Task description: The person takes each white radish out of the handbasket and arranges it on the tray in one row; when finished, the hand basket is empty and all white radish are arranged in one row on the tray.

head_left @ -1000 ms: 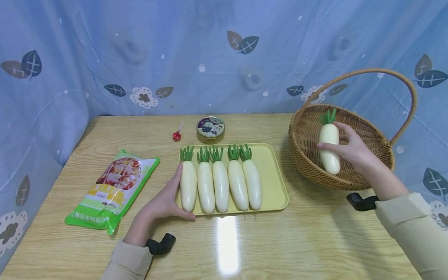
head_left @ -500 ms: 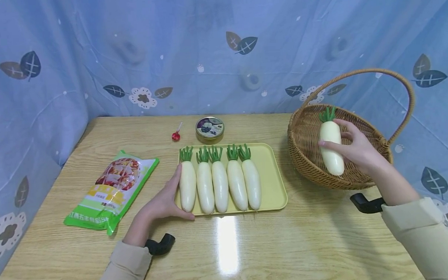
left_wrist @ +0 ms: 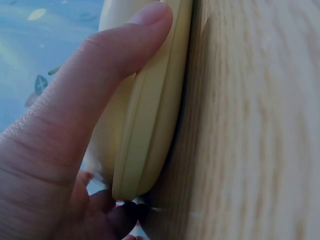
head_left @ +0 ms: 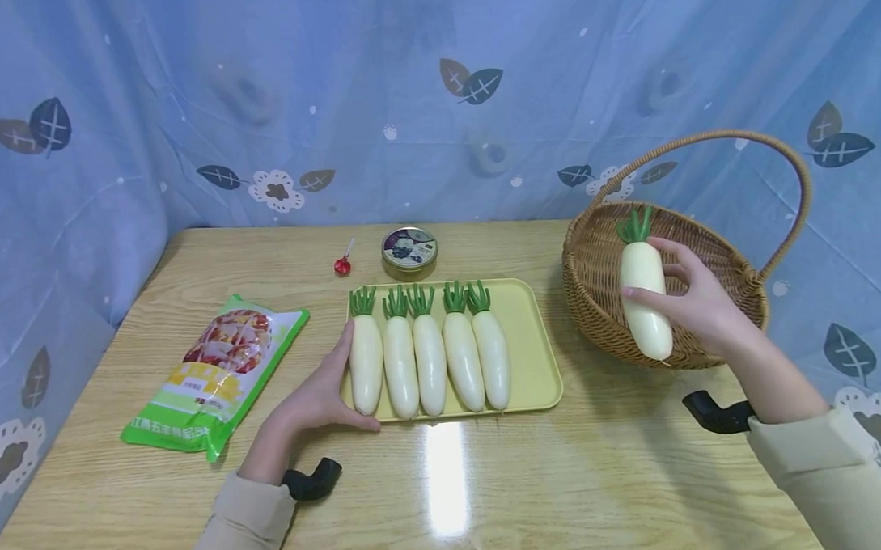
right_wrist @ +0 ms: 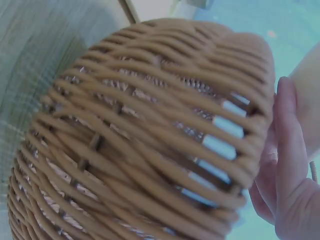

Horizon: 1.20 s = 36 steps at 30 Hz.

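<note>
My right hand (head_left: 692, 303) holds a white radish (head_left: 642, 280) with green leaf stubs, thumb on one side and fingers on the other. In the head view the radish overlaps the wicker basket (head_left: 617, 338), its root end at the front rim. The right wrist view shows mostly basket weave (right_wrist: 125, 150), with part of the hand (right_wrist: 295, 195) at the right. My left hand (head_left: 317, 397) holds the front left corner of a yellow tray (head_left: 534, 361), thumb (left_wrist: 125, 45) on the front rim. Several white radishes (head_left: 431, 364) lie side by side on the tray, leaves toward the back.
A green and white food bag (head_left: 218, 372) lies left of the tray. Behind the tray are a round tin (head_left: 409, 253) and a red lollipop (head_left: 342, 266). The basket's tall handle (head_left: 794, 165) arches over it. A blue curtain (head_left: 405, 106) closes off the back.
The radish in my right hand has tilted, its root end shifting toward me over the basket's front rim. My left hand stays at the tray corner. The head view has shifted slightly.
</note>
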Each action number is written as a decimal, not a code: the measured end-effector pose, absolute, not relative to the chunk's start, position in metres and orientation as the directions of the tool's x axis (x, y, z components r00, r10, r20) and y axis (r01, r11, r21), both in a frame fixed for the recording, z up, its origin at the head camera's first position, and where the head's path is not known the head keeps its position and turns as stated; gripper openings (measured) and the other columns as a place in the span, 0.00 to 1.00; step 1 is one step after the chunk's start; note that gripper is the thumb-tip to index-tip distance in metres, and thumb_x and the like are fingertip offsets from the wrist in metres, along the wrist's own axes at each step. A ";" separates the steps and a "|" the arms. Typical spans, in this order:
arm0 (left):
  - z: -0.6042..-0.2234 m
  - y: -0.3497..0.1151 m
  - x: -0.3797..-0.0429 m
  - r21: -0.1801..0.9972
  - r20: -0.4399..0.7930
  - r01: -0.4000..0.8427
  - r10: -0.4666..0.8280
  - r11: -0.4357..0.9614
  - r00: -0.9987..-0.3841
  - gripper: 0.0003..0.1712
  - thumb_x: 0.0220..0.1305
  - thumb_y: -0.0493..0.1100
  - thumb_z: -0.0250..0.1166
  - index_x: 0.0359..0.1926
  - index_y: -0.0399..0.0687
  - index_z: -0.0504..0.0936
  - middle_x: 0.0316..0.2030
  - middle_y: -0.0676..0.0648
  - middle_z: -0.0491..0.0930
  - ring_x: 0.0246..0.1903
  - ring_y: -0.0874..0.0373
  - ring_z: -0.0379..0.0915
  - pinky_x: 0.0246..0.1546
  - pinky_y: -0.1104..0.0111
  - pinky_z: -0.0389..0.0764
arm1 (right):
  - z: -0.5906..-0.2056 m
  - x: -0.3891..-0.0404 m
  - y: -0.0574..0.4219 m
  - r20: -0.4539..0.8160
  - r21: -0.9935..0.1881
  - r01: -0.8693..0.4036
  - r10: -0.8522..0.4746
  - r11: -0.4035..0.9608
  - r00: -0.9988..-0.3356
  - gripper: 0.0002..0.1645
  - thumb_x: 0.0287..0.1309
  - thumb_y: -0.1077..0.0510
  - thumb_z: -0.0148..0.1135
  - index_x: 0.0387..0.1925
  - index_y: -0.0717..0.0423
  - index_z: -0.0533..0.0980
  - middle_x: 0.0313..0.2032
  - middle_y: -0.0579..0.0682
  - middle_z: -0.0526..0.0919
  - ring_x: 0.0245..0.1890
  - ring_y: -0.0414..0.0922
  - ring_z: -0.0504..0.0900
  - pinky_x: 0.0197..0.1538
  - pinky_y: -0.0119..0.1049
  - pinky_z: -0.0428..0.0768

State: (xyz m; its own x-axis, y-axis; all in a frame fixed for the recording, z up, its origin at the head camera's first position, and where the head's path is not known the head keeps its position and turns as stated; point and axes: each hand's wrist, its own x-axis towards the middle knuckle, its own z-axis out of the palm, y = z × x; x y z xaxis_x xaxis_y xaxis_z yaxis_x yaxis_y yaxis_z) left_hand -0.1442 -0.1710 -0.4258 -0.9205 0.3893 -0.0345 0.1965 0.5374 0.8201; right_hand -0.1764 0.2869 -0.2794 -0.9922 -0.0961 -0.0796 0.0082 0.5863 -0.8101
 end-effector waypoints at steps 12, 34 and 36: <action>-0.425 -0.171 -0.144 0.828 -0.025 0.201 0.393 0.524 -0.919 0.85 0.24 0.55 0.81 0.69 0.47 0.23 0.70 0.42 0.28 0.68 0.45 0.29 0.64 0.49 0.42 | -0.280 -0.160 0.272 -0.035 -0.817 -0.048 -0.133 0.575 -0.990 0.50 0.56 0.52 0.62 0.71 0.44 0.42 0.60 0.69 0.53 0.47 0.66 0.69 0.36 0.48 0.77; -0.425 -0.171 -0.145 0.826 -0.030 0.199 0.394 0.527 -0.919 0.85 0.24 0.54 0.81 0.69 0.48 0.23 0.70 0.42 0.27 0.68 0.45 0.29 0.65 0.49 0.41 | -0.291 -0.146 0.234 -0.028 -0.853 -0.107 -0.249 0.511 -0.968 0.51 0.52 0.56 0.66 0.70 0.43 0.45 0.58 0.64 0.58 0.46 0.63 0.75 0.35 0.48 0.79; -0.424 -0.171 -0.144 0.826 -0.030 0.199 0.394 0.527 -0.919 0.85 0.24 0.54 0.81 0.69 0.48 0.23 0.70 0.42 0.27 0.68 0.45 0.29 0.65 0.49 0.41 | -0.294 -0.147 0.231 -0.029 -0.863 -0.107 -0.260 0.494 -0.965 0.51 0.52 0.57 0.66 0.70 0.43 0.45 0.58 0.64 0.57 0.45 0.63 0.75 0.35 0.48 0.79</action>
State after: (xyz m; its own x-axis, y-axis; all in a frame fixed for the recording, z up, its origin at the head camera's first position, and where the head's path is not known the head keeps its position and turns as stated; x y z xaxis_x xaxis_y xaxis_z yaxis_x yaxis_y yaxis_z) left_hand -0.1445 -0.1705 -0.4239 -0.9188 0.3937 -0.0302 0.1987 0.5273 0.8261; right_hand -0.1466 0.2307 -0.2940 -0.9652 -0.2600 -0.0294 -0.1069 0.4943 -0.8627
